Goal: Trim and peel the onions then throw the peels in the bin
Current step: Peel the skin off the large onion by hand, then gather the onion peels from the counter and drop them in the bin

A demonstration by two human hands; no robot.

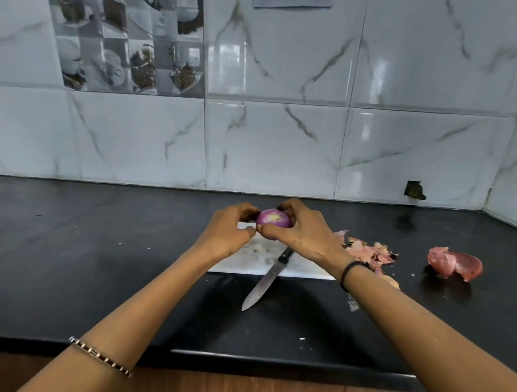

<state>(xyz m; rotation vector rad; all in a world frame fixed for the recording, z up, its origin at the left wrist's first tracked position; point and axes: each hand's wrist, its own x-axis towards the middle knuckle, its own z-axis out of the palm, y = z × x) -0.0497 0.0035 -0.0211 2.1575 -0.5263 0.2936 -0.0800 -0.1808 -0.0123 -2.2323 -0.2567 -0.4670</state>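
Onion [274, 218], purple with a pale trimmed end turned toward the camera, is held between both hands just above the far part of the white chopping board [255, 254]; the right hand [302, 233] wraps it from the right, thumb beneath and fingers over the top, and the left hand [228, 229] curls against its left side, fingertips pinching at the skin there; the step in hand looks to be peeling; it goes best if the right hand holds firm while the left catches a loose edge at the cut end and draws the skin off in broad strips, turning the bulb a little between pulls; the knife [267, 281] lies idle, handle on the board and blade out over the black counter [91, 260], tip toward the person, so wrists should keep clear of it; strips belong with the peels [370, 252] heaped right of the board, near the larger pink husk [454, 264]; no bin is in view.
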